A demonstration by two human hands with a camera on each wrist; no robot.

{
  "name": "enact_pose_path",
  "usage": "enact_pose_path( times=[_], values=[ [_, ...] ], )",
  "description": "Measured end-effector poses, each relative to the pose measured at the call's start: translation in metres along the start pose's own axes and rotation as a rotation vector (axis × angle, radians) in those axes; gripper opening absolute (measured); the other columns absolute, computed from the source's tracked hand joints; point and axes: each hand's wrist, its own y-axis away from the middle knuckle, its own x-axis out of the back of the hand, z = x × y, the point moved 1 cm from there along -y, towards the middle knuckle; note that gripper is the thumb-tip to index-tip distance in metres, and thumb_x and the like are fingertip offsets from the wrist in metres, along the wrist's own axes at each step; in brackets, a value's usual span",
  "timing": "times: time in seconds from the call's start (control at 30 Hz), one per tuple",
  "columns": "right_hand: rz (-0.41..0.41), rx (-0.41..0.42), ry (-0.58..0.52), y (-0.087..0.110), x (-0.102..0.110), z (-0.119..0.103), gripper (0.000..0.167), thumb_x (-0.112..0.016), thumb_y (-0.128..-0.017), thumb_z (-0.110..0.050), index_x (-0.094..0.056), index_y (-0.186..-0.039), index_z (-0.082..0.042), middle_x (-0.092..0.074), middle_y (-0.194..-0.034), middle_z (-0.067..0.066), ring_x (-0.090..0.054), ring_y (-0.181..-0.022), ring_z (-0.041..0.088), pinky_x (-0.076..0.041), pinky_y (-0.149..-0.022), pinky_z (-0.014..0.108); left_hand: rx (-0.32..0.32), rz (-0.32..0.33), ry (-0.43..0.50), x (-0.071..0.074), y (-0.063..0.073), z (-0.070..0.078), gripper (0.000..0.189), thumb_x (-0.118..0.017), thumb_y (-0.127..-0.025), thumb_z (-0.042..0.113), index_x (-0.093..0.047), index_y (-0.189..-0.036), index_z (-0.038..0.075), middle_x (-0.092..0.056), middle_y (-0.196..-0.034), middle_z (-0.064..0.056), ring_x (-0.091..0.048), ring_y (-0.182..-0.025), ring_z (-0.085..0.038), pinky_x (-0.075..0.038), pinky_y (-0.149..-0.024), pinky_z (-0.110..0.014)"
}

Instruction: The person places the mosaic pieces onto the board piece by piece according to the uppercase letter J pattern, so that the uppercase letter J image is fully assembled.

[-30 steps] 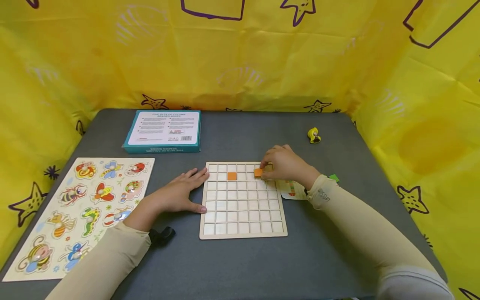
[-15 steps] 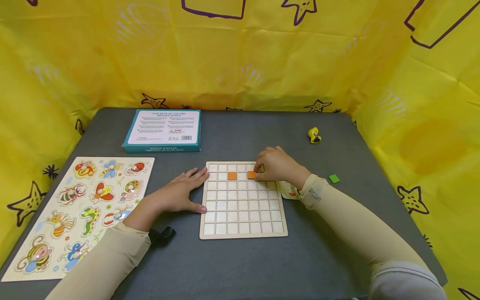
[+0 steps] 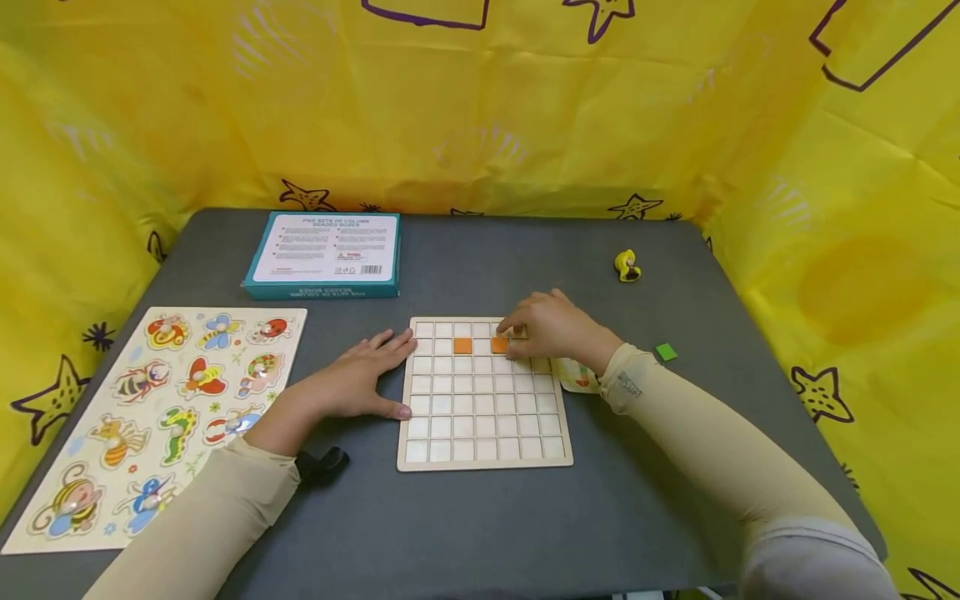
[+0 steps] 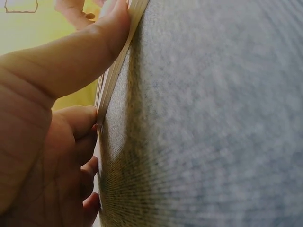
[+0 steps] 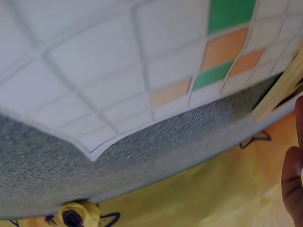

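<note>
A wooden grid board point(image 3: 485, 463) lies flat in the head view, with pale square cells. One orange square tile point(image 3: 462, 346) sits in its second row. Farther right in that row, a second orange square tile point(image 3: 499, 345) is pinched at its right side by the thumb and index finger of my right hand point(image 3: 558, 329). My left hand point(image 3: 358, 379) has its fingers spread, thumb and fingertips touching the board's left edge. In the left wrist view, the thumb point(image 4: 90, 49) touches the board's side point(image 4: 113, 78). The right wrist view shows only some right fingers point(image 5: 293, 175), without the tile.
A printed grid card point(image 5: 109, 61) lies partly under my right wrist. A green tile point(image 3: 666, 352) and a yellow figurine point(image 3: 627, 266) are at the right. An insect puzzle board point(image 3: 168, 350) lies left, a teal box point(image 3: 322, 256) behind it. Yellow cloth point(image 3: 480, 108) surrounds the table.
My right hand has moved left with the second orange tile, bringing it down to its cell in the second row. The green tile has come into fuller view. My left hand stays put.
</note>
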Motion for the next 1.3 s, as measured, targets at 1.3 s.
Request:
enact_pose_path(
  times=[1.3],
  values=[
    [0.056, -0.461, -0.262, 0.159, 0.031, 0.122, 0.043, -0.075, -0.087, -0.033, -0.070, -0.121, -0.007, -0.070, -0.105, 0.007, -0.062, -0.093, 0.026, -0.050, -0.078, 0.043, 0.004, -0.005, 0.007, 0.002, 0.001, -0.002, 0.112, -0.076, -0.074, 0.062, -0.018, -0.158, 0.015, -0.012, -0.163, -0.003, -0.003, -0.147, -0.035, -0.005, -0.114, -0.058]
  ],
)
